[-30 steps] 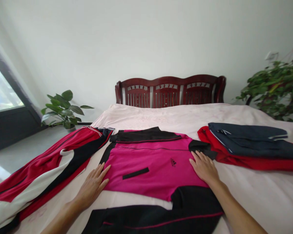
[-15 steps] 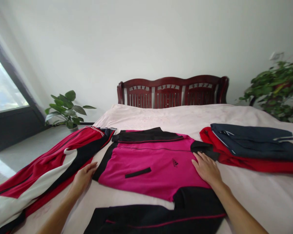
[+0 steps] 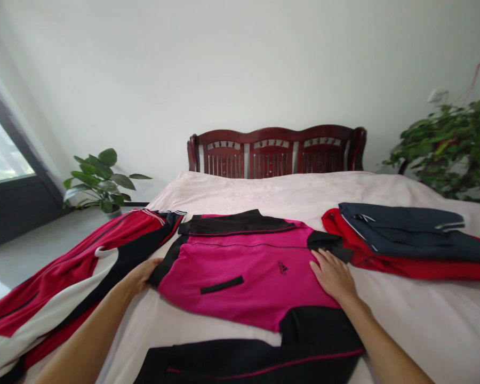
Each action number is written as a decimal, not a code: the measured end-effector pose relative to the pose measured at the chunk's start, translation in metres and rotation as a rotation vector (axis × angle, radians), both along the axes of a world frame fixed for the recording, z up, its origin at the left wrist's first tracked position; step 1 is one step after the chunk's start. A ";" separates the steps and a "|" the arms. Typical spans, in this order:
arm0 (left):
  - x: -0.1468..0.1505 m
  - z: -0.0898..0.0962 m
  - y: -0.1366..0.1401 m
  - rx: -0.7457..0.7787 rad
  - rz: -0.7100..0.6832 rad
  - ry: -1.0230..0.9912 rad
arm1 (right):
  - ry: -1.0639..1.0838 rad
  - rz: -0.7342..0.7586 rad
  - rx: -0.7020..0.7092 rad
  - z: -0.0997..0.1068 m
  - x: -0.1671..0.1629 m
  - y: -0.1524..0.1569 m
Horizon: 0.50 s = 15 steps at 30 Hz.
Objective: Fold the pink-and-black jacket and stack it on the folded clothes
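A magenta and black jacket lies on the bed with its collar end toward the right. Its near black sleeve stretches along the front, and the far sleeve is folded across the body. At the black hem on the left, my left hand is closed on the edge, its fingertips partly hidden. My right hand rests flat with fingers spread on the collar end, beside the small black logo.
Red, white and black clothing lies at the left. Folded navy clothing sits on red clothing at the right. The pink sheet reaches the dark wooden headboard. Plants stand on both sides.
My left hand has moved in against the hem and closed on it. My right hand stays on the collar end. The view has shifted slightly to the right.
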State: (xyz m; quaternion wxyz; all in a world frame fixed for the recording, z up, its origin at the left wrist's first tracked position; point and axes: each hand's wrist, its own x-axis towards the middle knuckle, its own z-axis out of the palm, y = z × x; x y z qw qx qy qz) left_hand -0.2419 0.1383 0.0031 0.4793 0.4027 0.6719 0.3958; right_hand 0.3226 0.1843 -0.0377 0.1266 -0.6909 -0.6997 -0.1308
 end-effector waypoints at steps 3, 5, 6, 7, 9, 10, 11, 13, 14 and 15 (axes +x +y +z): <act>-0.002 0.002 -0.004 -0.048 -0.044 0.059 | 0.000 0.004 0.002 0.001 0.000 0.000; -0.005 0.003 -0.007 -0.069 -0.071 0.111 | -0.004 0.001 0.005 0.001 -0.001 -0.001; -0.007 0.003 -0.008 -0.072 -0.079 0.141 | -0.006 -0.001 0.005 0.001 -0.001 -0.001; -0.009 0.002 -0.008 -0.067 -0.084 0.172 | -0.005 -0.003 0.005 0.001 -0.001 -0.001; -0.014 -0.001 -0.010 -0.044 -0.082 0.245 | -0.001 -0.007 0.003 0.001 -0.001 -0.001; -0.018 -0.004 -0.011 -0.030 -0.077 0.288 | 0.001 -0.005 0.003 0.002 -0.001 -0.001; -0.021 -0.007 -0.012 -0.017 -0.071 0.336 | 0.001 -0.002 0.004 0.002 -0.001 -0.002; -0.029 -0.013 -0.015 0.003 -0.063 0.438 | -0.001 0.008 0.010 0.002 0.000 -0.002; -0.032 -0.016 -0.016 0.011 -0.065 0.488 | -0.003 0.012 0.014 0.002 0.000 -0.002; -0.035 -0.018 -0.017 0.019 -0.071 0.536 | -0.005 0.014 0.019 0.002 0.000 -0.002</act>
